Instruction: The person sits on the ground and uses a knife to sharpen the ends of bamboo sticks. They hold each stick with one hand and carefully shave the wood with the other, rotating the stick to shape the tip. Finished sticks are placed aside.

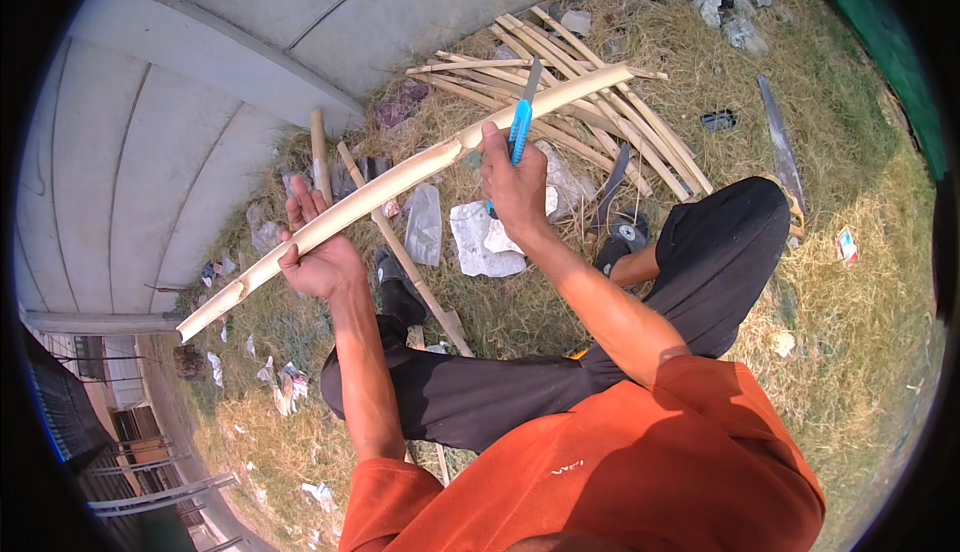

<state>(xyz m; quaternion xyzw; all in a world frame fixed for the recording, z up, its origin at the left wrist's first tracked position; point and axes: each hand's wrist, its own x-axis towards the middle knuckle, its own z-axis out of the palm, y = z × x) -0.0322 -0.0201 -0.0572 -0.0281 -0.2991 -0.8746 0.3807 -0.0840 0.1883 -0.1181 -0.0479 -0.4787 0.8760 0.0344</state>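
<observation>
A long, pale split bamboo strip (385, 184) lies slantwise before me, its hollow inner side showing, with notched nodes along it. My left hand (325, 260) holds it left of the middle, palm beneath and some fingers stretched past its far edge. My right hand (517, 187) is closed around a blue utility knife (520, 130), whose blade points up and crosses over the strip. The right fingers are beside the strip's near edge; whether they also grip it I cannot tell. Several split bamboo strips (640, 132) are piled on the grass beyond my right hand.
A machete-like blade (780, 137) lies on the grass to the right. A curved dark blade (612, 187) is near my right foot. White plastic scraps (483, 240) and other litter are scattered about. A grey panel wall (230, 52) stands at the far left.
</observation>
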